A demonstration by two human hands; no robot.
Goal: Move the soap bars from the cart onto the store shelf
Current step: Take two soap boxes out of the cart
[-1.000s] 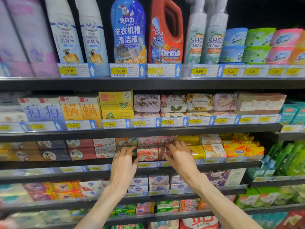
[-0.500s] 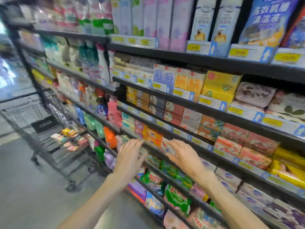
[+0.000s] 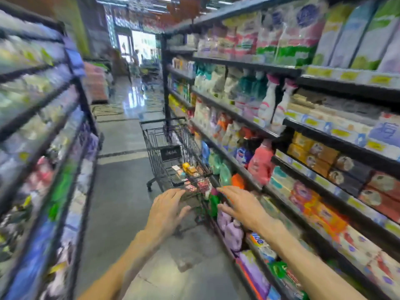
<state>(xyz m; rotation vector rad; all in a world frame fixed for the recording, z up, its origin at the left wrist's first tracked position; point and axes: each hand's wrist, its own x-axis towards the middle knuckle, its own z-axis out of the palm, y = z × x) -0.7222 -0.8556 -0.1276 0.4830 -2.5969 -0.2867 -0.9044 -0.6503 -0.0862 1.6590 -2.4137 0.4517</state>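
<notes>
A black wire shopping cart (image 3: pixel 164 146) stands in the aisle ahead, close against the right-hand shelving. Several boxed soap bars (image 3: pixel 187 168) in yellow, white and pink lie in its basket. My left hand (image 3: pixel 166 208) is stretched out in front of the cart's near end with fingers spread, holding nothing. My right hand (image 3: pixel 241 205) reaches forward beside it, fingers straight, also holding nothing. Rows of boxed soap bars (image 3: pixel 313 152) fill the store shelf (image 3: pixel 337 140) on the right. The picture is blurred by motion.
Detergent bottles (image 3: pixel 259 163) and refill pouches (image 3: pixel 232 233) crowd the lower right shelves next to the cart. A second shelving unit (image 3: pixel 43 148) lines the left side. The grey floor (image 3: pixel 121 191) of the aisle runs between them toward a bright doorway (image 3: pixel 140 46).
My view has swung left from the soap shelf to the aisle and cart. Both hands have come off the shelved soap boxes and now reach toward the cart, holding nothing.
</notes>
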